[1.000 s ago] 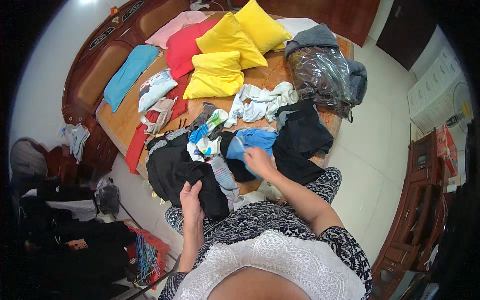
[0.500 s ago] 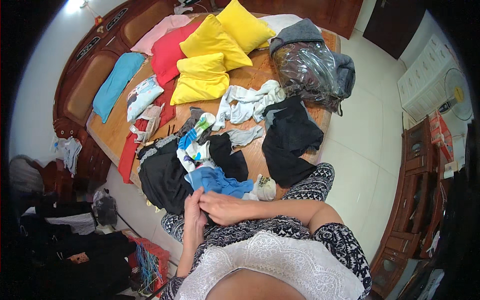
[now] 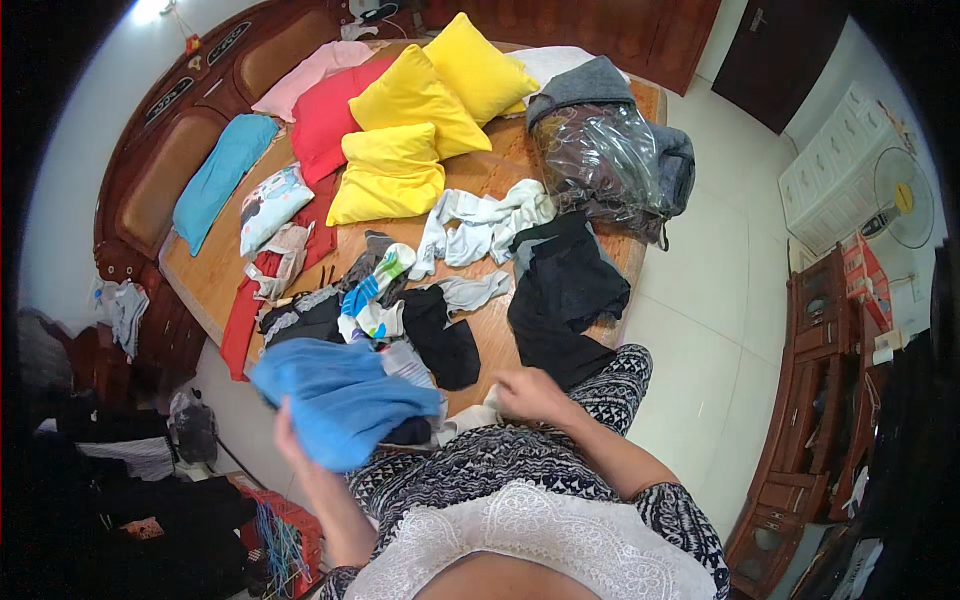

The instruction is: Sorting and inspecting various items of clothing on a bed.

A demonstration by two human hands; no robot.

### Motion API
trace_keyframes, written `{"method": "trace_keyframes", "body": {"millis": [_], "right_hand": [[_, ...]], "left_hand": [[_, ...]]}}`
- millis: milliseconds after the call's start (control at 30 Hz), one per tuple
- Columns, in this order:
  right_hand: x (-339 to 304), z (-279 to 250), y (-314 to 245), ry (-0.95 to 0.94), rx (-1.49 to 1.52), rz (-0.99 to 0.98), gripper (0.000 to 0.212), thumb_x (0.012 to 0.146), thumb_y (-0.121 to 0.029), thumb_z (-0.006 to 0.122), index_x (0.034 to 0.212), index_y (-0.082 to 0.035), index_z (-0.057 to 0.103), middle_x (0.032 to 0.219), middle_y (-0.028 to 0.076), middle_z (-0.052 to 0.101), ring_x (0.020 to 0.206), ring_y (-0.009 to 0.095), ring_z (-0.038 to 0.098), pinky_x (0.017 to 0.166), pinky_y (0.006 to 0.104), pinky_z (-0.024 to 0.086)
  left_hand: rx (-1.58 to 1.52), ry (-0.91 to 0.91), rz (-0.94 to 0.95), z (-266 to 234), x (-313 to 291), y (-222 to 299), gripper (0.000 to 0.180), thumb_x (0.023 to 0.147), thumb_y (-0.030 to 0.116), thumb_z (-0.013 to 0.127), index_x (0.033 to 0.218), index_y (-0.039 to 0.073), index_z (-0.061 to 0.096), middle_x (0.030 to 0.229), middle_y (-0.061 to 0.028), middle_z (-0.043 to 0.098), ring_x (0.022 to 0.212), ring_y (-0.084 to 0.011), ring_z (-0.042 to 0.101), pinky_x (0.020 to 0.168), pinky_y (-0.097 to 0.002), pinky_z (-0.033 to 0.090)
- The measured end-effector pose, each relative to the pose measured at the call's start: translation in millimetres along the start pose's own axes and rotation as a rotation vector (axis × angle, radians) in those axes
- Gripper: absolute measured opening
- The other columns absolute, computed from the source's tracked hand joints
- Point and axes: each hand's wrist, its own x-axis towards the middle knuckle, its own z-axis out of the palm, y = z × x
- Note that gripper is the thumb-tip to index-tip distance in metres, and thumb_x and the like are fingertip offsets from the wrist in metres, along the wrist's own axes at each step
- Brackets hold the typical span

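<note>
A blue cloth garment (image 3: 340, 395) is spread and lifted in front of my left knee. My left hand (image 3: 298, 450) is closed on its lower left edge, and the cloth hides part of the fingers. My right hand (image 3: 532, 396) is above my lap with its fingers curled, right against a small whitish cloth (image 3: 472, 415). What those fingers hold, if anything, is hidden. Just beyond the blue garment are a patterned sock in white, blue and green (image 3: 375, 295), a black cloth (image 3: 440, 340) and a dark garment (image 3: 305, 320).
Several white clothes (image 3: 485, 225) and a black garment pile (image 3: 565, 300) lie on the bed mat (image 3: 490, 370). Yellow pillows (image 3: 385, 175) and a clear bag of bedding (image 3: 600, 150) are farther back. A red crate (image 3: 290, 530) stands at lower left.
The blue garment has come up and left, spread out over the dark garment, with my left hand on it. My right hand has parted from the left and moved right.
</note>
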Motion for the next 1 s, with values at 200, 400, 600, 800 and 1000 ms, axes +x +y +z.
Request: {"method": "trace_keyframes", "body": {"millis": [200,400,600,800,1000], "right_hand": [[-9,7,106,0.249,-0.565,0.007,0.026,0.069,-0.008,0.055,0.093,-0.001,0.060,0.099,0.015,0.053,0.095,0.033,0.051,0.076,0.0411,0.046],[10,6,138,0.294,-0.663,-0.089,0.012,0.074,-0.014,0.054,0.078,-0.003,0.058,0.087,0.013,0.055,0.083,0.031,0.054,0.071,0.0390,0.045],[51,-42,122,0.385,-0.040,0.018,0.019,0.080,-0.013,0.049,0.068,-0.001,0.056,0.066,0.012,0.056,0.060,0.026,0.055,0.059,0.0407,0.043],[58,-134,37,0.453,0.940,-0.170,0.011,0.086,-0.010,0.049,0.077,-0.005,0.053,0.076,-0.005,0.049,0.071,0.006,0.046,0.064,0.0239,0.039],[37,-149,84,0.625,1.248,-0.204,0.022,0.090,-0.015,0.048,0.106,-0.005,0.058,0.101,0.005,0.063,0.090,0.013,0.060,0.081,0.0296,0.049]], "left_hand": [[0.009,-0.146,0.184,41,-27,37,0.060,0.082,0.034,0.048,0.126,-0.006,0.040,0.123,-0.0237,0.049,0.110,-0.0369,0.051,0.098,-0.0514,0.037],[0.060,-0.287,0.222,29,-45,42,0.057,0.083,0.034,0.049,0.124,-0.005,0.042,0.120,-0.0223,0.052,0.106,-0.0355,0.053,0.097,-0.0510,0.038],[0.180,-0.197,0.242,-18,-44,35,0.057,0.079,0.033,0.051,0.120,-0.006,0.044,0.109,-0.0205,0.057,0.093,-0.0326,0.060,0.087,-0.0491,0.046],[0.112,-0.157,0.223,47,-51,13,0.073,0.069,0.026,0.058,0.127,-0.009,0.031,0.110,-0.0301,0.051,0.095,-0.0404,0.057,0.084,-0.0521,0.047],[0.093,-0.236,0.178,56,-44,2,0.064,0.071,0.025,0.060,0.121,-0.009,0.038,0.105,-0.0260,0.056,0.091,-0.0368,0.060,0.084,-0.0512,0.048]]}}
